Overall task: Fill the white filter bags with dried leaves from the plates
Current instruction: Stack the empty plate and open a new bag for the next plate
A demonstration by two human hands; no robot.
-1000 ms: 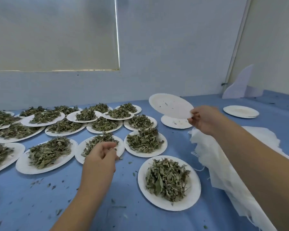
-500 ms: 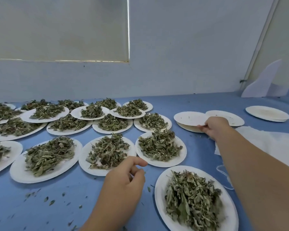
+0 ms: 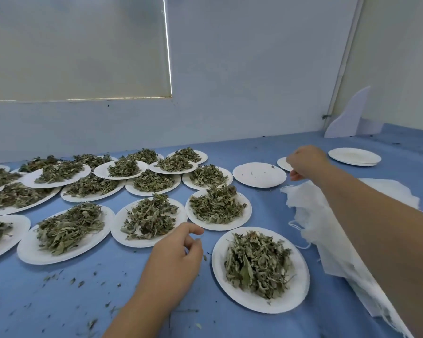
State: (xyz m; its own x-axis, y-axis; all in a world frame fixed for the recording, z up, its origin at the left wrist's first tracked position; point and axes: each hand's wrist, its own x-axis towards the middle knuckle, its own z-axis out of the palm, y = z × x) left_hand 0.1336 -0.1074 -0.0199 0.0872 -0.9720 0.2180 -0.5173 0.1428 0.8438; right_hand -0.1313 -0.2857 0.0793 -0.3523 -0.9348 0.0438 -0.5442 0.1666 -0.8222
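Note:
Several white paper plates heaped with dried green leaves cover the blue table; the nearest plate [image 3: 260,269] lies at centre right. A crumpled pile of white filter bags [image 3: 327,240] lies to its right, partly under my right forearm. My right hand [image 3: 305,162] hovers beyond the pile with fingers loosely curled down and nothing visible in it, just right of an empty plate [image 3: 259,174] lying flat. My left hand [image 3: 178,254] hangs over the table left of the nearest plate, fingers relaxed and empty.
A stack of empty plates [image 3: 354,156] sits at the far right, and another empty plate [image 3: 282,163] peeks out beside my right hand. Leaf crumbs [image 3: 71,280] dot the blue cloth in front. A white card shape [image 3: 347,115] leans against the wall corner.
My right hand set the empty plate down flat on the table and let go, then drew back to the right. My left hand stayed near the front plates.

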